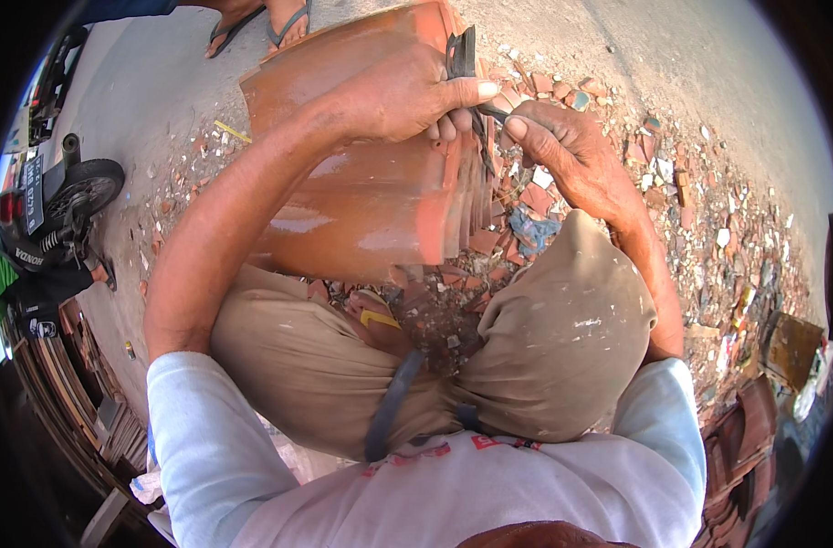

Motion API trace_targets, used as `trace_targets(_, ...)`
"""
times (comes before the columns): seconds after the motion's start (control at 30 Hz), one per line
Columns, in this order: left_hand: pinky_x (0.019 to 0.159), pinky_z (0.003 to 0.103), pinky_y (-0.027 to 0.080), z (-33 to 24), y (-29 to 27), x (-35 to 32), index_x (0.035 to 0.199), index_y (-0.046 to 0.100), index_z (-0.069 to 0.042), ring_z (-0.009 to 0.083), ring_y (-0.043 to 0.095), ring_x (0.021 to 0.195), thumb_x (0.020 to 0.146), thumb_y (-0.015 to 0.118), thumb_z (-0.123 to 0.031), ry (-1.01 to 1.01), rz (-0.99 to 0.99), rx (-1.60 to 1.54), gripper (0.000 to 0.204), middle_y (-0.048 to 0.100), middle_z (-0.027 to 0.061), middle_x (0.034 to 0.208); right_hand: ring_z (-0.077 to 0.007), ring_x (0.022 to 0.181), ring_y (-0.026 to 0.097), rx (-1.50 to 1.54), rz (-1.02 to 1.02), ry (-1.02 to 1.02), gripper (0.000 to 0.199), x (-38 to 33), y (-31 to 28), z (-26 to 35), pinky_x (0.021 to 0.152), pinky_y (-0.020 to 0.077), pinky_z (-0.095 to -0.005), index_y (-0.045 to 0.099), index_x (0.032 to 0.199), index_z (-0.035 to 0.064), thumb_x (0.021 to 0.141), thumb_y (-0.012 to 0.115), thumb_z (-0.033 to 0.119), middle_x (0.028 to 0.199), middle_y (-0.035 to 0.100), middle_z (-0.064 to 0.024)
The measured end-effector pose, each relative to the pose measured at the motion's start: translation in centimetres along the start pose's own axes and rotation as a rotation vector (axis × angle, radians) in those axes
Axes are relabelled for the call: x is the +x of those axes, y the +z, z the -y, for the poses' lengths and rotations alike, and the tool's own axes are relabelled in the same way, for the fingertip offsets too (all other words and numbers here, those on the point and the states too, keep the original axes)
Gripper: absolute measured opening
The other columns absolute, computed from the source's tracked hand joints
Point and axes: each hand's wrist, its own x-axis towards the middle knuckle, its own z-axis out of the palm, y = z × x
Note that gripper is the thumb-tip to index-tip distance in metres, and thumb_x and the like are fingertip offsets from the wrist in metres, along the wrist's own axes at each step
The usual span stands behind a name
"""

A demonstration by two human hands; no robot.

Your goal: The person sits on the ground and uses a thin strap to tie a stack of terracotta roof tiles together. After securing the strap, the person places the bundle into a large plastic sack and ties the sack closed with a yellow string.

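Observation:
In front of my knees lies a stack of glazed orange-brown roof tiles (343, 219), their edges lined up on the right side. My left hand (407, 100) rests at the upper right edge of the stack, fingers closed on a black strap (462, 57) that looks like rubber. Part of this strap stands up above the left hand, and another part runs across to my right hand (562, 146). The right hand pinches it between thumb and fingers, just right of the stack. Where the strap passes along the tiles is mostly hidden.
Broken tile pieces and rubble (690, 237) cover the ground to the right, with a crumpled blue plastic scrap (533, 230) nearby. Another person's sandalled feet (288, 23) stand beyond the stack. A parked motorcycle (60, 196) is at left; more tiles (740, 457) lie at lower right.

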Motion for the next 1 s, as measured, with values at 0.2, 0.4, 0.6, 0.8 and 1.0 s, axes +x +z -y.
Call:
trace_targets(0.2, 0.072, 0.029, 0.055, -1.2, -0.5, -0.8, 0.101, 0.073, -0.002, 0.013, 0.068, 0.081, 0.092, 0.075, -0.012, 0.191, 0.021, 0.162, 0.014, 0.074, 0.0041, 0.089, -0.0222, 0.085, 0.063, -0.06, 0.099, -0.035, 0.041, 0.0, 1.5, -2.5, 0.082, 0.0515, -0.0389, 0.072, 0.112, 0.0026, 0.104, 0.061, 0.041, 0.087, 0.067, -0.0107)
trace_targets(0.4, 0.072, 0.036, 0.053, -1.1, -0.5, -0.6, 0.099, 0.065, -0.004, 0.0231, 0.068, 0.086, 0.081, 0.069, 0.003, 0.572, -0.078, 0.542, 0.02, 0.065, 0.0062, 0.086, -0.0264, 0.107, 0.068, -0.049, -0.068, -0.121, 0.037, 3.8, 1.1, -4.4, 0.101, 0.0503, -0.0412, 0.069, 0.126, 0.0024, 0.102, 0.054, 0.025, 0.111, 0.074, -0.0156)
trace_targets(0.6, 0.067, 0.04, 0.051, 0.3, -0.2, -0.4, 0.098, 0.061, -0.009, 0.0278, 0.062, 0.079, 0.079, 0.067, -0.001, 0.911, -0.273, 0.875, 0.021, 0.054, 0.0069, 0.084, -0.0193, 0.104, 0.066, 0.213, 0.138, -0.026, 0.038, 4.8, 0.3, -4.2, 0.097, 0.0519, -0.0369, 0.067, 0.132, 0.0034, 0.102, 0.061, 0.025, 0.115, 0.073, -0.0109)
trace_targets(0.8, 0.068, 0.04, 0.051, 0.2, -0.7, -1.0, 0.098, 0.06, -0.01, 0.0272, 0.062, 0.082, 0.077, 0.071, -0.006, 0.916, -0.298, 0.93, 0.024, 0.053, 0.0059, 0.086, -0.0195, 0.104, 0.065, 0.073, 0.17, -0.145, 0.036, 4.8, -0.4, -3.7, 0.095, 0.0518, -0.0367, 0.065, 0.128, 0.0017, 0.101, 0.065, 0.025, 0.114, 0.073, -0.0114)
trace_targets(1.0, 0.071, 0.042, 0.05, 0.1, -1.4, -0.8, 0.095, 0.06, -0.01, 0.0281, 0.061, 0.084, 0.076, 0.072, -0.008, 0.847, -0.334, 1.01, 0.022, 0.056, 0.0059, 0.091, -0.0316, 0.097, 0.067, -0.405, -0.13, -0.448, 0.021, 4.7, -0.3, -2.6, 0.086, 0.0523, -0.0439, 0.064, 0.113, 0.0056, 0.1, 0.064, 0.022, 0.096, 0.068, -0.0143)
